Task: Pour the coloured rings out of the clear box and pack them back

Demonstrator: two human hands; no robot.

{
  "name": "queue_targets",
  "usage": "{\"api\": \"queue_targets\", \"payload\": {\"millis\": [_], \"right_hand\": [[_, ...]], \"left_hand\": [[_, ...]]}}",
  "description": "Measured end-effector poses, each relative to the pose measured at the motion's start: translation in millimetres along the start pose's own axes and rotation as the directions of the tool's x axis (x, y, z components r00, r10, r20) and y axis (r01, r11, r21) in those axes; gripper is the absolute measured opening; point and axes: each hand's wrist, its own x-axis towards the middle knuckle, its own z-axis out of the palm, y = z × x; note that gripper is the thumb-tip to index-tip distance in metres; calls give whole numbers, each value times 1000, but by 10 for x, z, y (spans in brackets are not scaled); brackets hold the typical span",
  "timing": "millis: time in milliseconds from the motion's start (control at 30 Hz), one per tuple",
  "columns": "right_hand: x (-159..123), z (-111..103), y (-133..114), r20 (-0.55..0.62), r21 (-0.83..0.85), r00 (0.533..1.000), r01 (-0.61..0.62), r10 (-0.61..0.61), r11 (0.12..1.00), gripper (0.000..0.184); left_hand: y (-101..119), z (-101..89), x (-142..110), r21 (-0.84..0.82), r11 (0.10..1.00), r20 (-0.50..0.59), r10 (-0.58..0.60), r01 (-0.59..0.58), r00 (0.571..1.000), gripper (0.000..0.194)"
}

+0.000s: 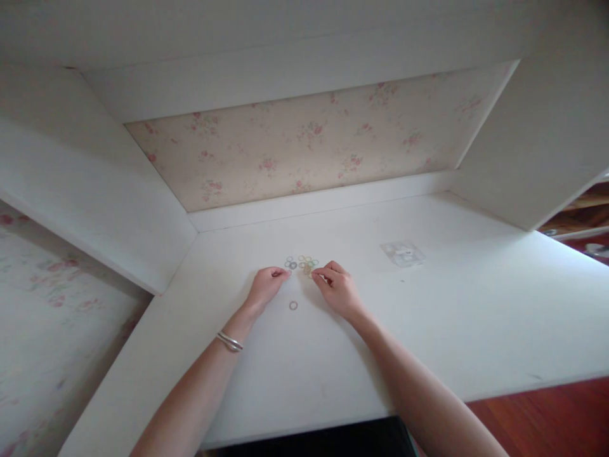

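Note:
On the white desk lie two small clusters of thin rings, their material too small to tell. In the left cluster, the rings (pixel 290 262) look grey and pale. Yellowish and greenish rings (pixel 308 262) form the right cluster. My left hand (pixel 269 287), with a silver bangle on its wrist, is pinched at the near edge of the left cluster, a small pinkish ring seemingly at its fingertips. My right hand (pixel 337 289) pinches at the right cluster's near edge, on what looks like a yellowish ring. A single brownish ring (pixel 294 305) lies apart, nearer me, between both hands.
A clear flat square packet (pixel 402 253) lies on the white desk (pixel 457 304) to the right. White side panels (pixel 523 139) and an overhead board frame the desk, with flowered wallpaper (pixel 304 149) behind. Below the front edge is a dark object (pixel 323 441) and reddish floor.

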Motion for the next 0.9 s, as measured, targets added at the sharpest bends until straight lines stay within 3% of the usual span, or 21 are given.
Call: {"api": "queue_targets", "payload": {"millis": [133,333,900], "right_hand": [[1,14,1,10,-7,1000,-1,1,1000,23],[-16,85,26,41,-14,999,15,-14,1000,23],[-52,169,16,94,-83,995,23,-15,996,25]], "left_hand": [[6,-90,-222,-14,1000,52,-22,22,998,30],[-84,-95,-466,19,999,115,38,-41,993,25],[-141,-11,-534,39,997,142,61,-67,988,21]]}}
